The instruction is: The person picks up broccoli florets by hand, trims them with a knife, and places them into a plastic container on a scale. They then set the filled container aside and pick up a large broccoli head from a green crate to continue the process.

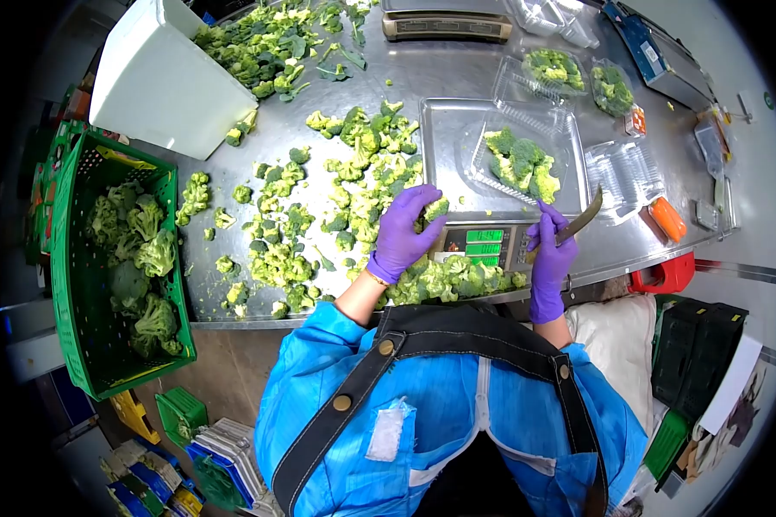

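Observation:
My left hand [403,233], in a purple glove, has its fingers closed round a small broccoli floret [437,208] by the near left corner of the scale's metal pan [444,129]. In my gloved right hand [551,257] is a knife [585,217], its curved blade pointing up and to the right. Between the hands, the scale's display [485,236] glows green, with digits too blurred to read surely. On the pan stands an open clear plastic container [483,175] with broccoli florets [523,164] in it. More cut florets [466,277] lie along the table edge below the display.
Loose florets [353,172] cover the steel table's left-middle. A green crate [69,284] holds broccoli heads at left, near a tipped white bin [164,86]. Filled containers [612,90], stacked clear trays [622,179] and an orange object [666,220] are at right. Another scale [447,28] stands behind.

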### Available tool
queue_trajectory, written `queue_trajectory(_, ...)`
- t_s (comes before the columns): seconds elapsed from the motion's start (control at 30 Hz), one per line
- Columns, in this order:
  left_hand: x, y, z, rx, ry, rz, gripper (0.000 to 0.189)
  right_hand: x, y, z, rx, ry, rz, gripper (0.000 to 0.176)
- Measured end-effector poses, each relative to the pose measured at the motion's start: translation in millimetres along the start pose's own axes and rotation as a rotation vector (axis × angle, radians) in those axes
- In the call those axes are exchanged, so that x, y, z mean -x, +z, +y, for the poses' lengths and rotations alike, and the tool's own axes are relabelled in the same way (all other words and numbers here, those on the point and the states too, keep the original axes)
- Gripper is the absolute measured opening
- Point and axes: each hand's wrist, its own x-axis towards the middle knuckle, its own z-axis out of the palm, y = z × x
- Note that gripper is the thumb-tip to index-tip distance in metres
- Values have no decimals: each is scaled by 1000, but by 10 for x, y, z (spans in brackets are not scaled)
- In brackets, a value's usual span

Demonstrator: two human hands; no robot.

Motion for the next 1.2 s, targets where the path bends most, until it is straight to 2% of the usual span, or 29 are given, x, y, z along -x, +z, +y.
queue_trajectory(0.13,-44,-51,31,23,-111,63,31,1,-17,9,-24,8,-5,21)
queue_trajectory(0.23,-50,-127,31,26,-119,58,31,-2,-38,33,-44,22,-1,20)
queue_trajectory(0.37,-23,-80,-5,2,-44,20,32,21,0,50,-12,27,0,20)
queue_trajectory(0.77,-132,139,149,48,23,-39,31,50,27,65,-32,11,-78,19)
queue_trajectory(0.9,-454,248,342,106,109,-18,33,52,69,76,-52,14,-101,19)
queue_trajectory(0.97,-579,305,384,87,218,-39,33,38,46,68,-62,8,-93,19)
queue_trajectory(1.07,-555,323,405,94,186,-75,34,20,-29,64,-44,-29,-53,20)
queue_trajectory(1.2,-356,338,277,68,118,-112,34,24,-110,108,-27,19,-15,20)
